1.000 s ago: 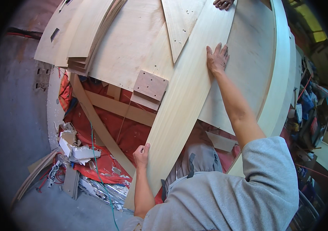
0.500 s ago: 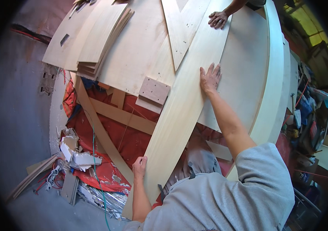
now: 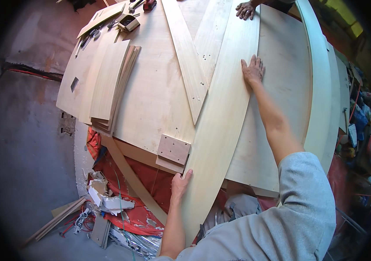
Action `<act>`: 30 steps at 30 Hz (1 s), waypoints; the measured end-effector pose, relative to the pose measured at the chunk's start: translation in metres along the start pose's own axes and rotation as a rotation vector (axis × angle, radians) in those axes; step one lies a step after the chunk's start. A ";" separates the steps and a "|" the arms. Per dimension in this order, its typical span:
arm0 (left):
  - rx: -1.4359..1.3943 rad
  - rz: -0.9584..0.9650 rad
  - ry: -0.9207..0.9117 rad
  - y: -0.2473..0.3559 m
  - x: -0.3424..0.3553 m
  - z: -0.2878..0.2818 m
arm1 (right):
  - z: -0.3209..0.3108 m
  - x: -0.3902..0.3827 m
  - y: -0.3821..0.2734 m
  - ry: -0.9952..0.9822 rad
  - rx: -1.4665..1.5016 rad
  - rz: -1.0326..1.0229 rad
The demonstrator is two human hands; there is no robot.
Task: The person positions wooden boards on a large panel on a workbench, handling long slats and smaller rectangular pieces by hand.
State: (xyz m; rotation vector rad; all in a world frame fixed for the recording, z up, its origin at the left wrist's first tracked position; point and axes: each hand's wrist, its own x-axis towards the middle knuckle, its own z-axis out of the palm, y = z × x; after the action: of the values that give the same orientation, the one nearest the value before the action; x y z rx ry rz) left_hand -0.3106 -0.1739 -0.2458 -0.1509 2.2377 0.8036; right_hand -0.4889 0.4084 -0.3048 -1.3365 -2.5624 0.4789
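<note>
A long pale wooden board lies diagonally over a plywood sheet and runs down toward me. My left hand grips its left edge low down, thumb along the edge. My right hand lies on the board higher up with fingers spread, near its right edge. Another person's hand rests on the board's top end. Beside the board are a small square block with holes and a narrow board with a pointed lower end.
Stacked thin boards lie on the left, with hand tools above them. A curved pale strip borders the right. Below are red sheeting, scraps and cables; a cluttered pile fills the far right.
My view shifted, bringing tools at the top left into sight. My left hand now sits higher, beside the square block. The other person's hand came further into view, then appears higher again.
</note>
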 end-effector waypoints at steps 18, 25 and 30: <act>-0.020 0.110 0.219 -0.072 -0.045 0.004 | 0.010 -0.076 -0.007 -0.033 -0.020 0.012; -0.020 0.062 0.196 -0.133 -0.082 -0.007 | 0.003 -0.152 -0.005 -0.033 -0.006 0.011; -0.036 0.060 0.215 -0.178 -0.104 -0.013 | 0.002 -0.201 -0.009 -0.017 0.003 -0.012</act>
State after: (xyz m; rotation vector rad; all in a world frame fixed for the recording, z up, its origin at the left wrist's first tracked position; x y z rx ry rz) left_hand -0.1842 -0.3368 -0.2575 -0.1959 2.4394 0.8973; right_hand -0.3827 0.2379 -0.3107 -1.3209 -2.5810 0.4937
